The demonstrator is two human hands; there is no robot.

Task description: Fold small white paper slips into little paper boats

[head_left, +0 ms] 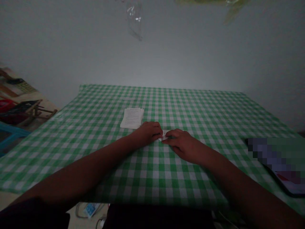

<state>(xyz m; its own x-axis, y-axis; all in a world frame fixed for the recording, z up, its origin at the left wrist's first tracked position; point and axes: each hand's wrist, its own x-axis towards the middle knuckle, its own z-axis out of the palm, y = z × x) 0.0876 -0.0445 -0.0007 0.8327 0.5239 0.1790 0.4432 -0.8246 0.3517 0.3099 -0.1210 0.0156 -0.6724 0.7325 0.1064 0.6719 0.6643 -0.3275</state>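
Observation:
Both my hands rest on a green-and-white checked tablecloth (95, 127) near the middle of the table. My left hand (150, 131) and my right hand (182, 141) meet with fingers curled, pinching a small white folded piece of paper (164, 137) between them. Most of that paper is hidden under the fingertips. A small stack of white printed paper sheets (132, 117) lies flat just beyond my left hand, not touched.
A dark phone or tablet (281, 165), partly blurred out, lies at the table's right edge. Wooden and blue furniture (21, 114) stands on the floor at left. A plain wall rises behind the table, with clear plastic (134, 19) hanging at the top.

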